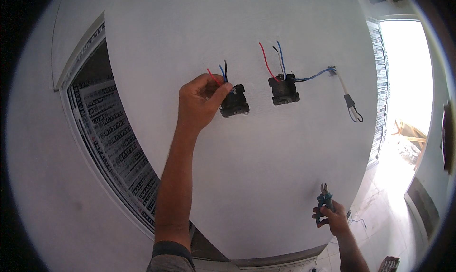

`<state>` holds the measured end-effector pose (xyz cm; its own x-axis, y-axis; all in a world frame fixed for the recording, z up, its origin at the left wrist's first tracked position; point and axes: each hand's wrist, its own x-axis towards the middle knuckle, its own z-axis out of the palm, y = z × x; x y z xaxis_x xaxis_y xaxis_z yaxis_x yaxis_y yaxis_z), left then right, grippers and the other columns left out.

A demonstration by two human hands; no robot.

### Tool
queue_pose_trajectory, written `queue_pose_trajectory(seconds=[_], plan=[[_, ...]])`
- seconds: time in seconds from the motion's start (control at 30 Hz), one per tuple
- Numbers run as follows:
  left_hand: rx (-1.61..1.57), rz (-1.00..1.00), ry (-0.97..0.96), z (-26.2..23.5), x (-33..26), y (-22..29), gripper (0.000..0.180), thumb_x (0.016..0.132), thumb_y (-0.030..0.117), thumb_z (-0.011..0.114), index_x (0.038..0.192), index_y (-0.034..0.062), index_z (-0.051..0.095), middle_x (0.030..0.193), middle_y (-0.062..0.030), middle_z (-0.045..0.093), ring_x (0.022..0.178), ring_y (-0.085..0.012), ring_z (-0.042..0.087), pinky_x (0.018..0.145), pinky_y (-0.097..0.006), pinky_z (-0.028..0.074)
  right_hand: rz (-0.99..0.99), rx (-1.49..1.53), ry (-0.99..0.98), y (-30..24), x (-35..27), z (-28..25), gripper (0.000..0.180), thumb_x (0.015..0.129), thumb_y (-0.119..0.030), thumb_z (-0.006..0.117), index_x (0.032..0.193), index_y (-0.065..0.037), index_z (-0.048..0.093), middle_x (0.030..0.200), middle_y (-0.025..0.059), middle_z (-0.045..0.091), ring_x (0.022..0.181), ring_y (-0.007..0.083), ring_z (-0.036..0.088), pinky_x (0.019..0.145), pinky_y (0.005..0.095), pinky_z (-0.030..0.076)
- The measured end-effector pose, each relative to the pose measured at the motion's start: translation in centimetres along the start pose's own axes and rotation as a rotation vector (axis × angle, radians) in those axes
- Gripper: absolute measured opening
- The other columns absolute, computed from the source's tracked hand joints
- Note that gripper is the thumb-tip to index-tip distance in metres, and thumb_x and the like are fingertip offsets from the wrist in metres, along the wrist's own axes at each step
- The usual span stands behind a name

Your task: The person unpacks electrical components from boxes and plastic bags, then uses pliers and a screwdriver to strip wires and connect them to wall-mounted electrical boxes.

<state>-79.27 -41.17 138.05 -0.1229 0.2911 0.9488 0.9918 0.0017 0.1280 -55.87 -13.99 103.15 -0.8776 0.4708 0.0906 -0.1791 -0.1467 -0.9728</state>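
Observation:
My left hand (pixel 202 97) is raised to the left black wall box (pixel 235 103), thumb and fingertips closed at its upper edge around the base of the wires. A red wire (pixel 212 75), a blue wire (pixel 221 70) and a black wire (pixel 225 65) stick up past the fingers. Lower right, away from the wall boxes, my right hand (pixel 336 219) grips cutting pliers (pixel 325 198) with teal and dark handles, jaws pointing up. To the right of the left box sits a second black wall box (pixel 284 90); red, blue, white and dark wires rise from it.
Blue and dark wires (pixel 311 77) run from the second box to a hole (pixel 331 70), where a white cable (pixel 341 82) hangs with taped, looped ends. A window frame (pixel 102 96) with printed film stands left. At right is a bright doorway (pixel 406 72).

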Motion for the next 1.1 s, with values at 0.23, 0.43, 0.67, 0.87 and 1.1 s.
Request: queue_pose_trajectory(seconds=[0.23, 0.43, 0.67, 0.87, 1.1], plan=[[0.224, -0.009, 0.278, 1.4, -2.1, -0.2, 0.014, 0.091, 0.012, 0.076, 0.092, -0.0005, 0.07, 0.079, -0.0084, 0.073, 0.071, -0.0138, 0.07, 0.066, -0.028, 0.055, 0.006, 0.034, 0.011, 0.0, -0.5, 0.0, 0.04, 0.095, -0.009, 0.063, 0.128, 0.011, 0.053, 0.102, 0.023, 0.07, 0.086, 0.0296, 0.074, 0.056, 0.0369, 0.064], [-0.019, -0.03, 0.412, 2.7, -4.7, -1.7, 0.014, 0.092, 0.011, 0.076, 0.091, -0.0005, 0.069, 0.08, -0.0033, 0.069, 0.072, -0.0092, 0.065, 0.065, -0.027, 0.054, 0.009, 0.044, -0.001, 0.5, -0.7, -0.3, 0.037, 0.095, -0.009, 0.062, 0.126, 0.01, 0.054, 0.103, 0.0229, 0.07, 0.086, 0.0293, 0.074, 0.056, 0.0369, 0.064], [0.111, 0.035, 0.253, 3.1, -1.4, 0.0, 0.018, 0.092, 0.014, 0.077, 0.102, -0.0002, 0.072, 0.08, -0.0051, 0.071, 0.067, -0.0079, 0.064, 0.059, -0.024, 0.053, 0.02, 0.046, -0.017, 0.6, -0.3, -0.2, 0.037, 0.095, -0.009, 0.063, 0.126, 0.01, 0.055, 0.103, 0.0223, 0.07, 0.086, 0.0294, 0.074, 0.056, 0.0364, 0.063], [0.04, -0.188, 0.193, 3.6, 1.1, 3.0, 0.019, 0.087, 0.015, 0.082, 0.097, 0.0005, 0.073, 0.079, -0.008, 0.074, 0.07, -0.0118, 0.07, 0.06, -0.025, 0.055, 0.017, 0.052, -0.036, 1.2, 0.2, 0.2, 0.036, 0.096, -0.009, 0.063, 0.128, 0.007, 0.057, 0.103, 0.0207, 0.071, 0.085, 0.0285, 0.074, 0.055, 0.0352, 0.063], [0.027, -0.061, -0.144, 0.6, 2.7, 1.4, 0.023, 0.09, 0.023, 0.08, 0.096, 0.0019, 0.072, 0.079, -0.008, 0.073, 0.069, -0.0118, 0.069, 0.061, -0.028, 0.057, 0.033, 0.01, -0.02, 0.8, -0.3, 0.1, 0.035, 0.096, -0.008, 0.062, 0.128, 0.007, 0.057, 0.103, 0.0202, 0.071, 0.085, 0.0271, 0.074, 0.056, 0.0349, 0.064]])
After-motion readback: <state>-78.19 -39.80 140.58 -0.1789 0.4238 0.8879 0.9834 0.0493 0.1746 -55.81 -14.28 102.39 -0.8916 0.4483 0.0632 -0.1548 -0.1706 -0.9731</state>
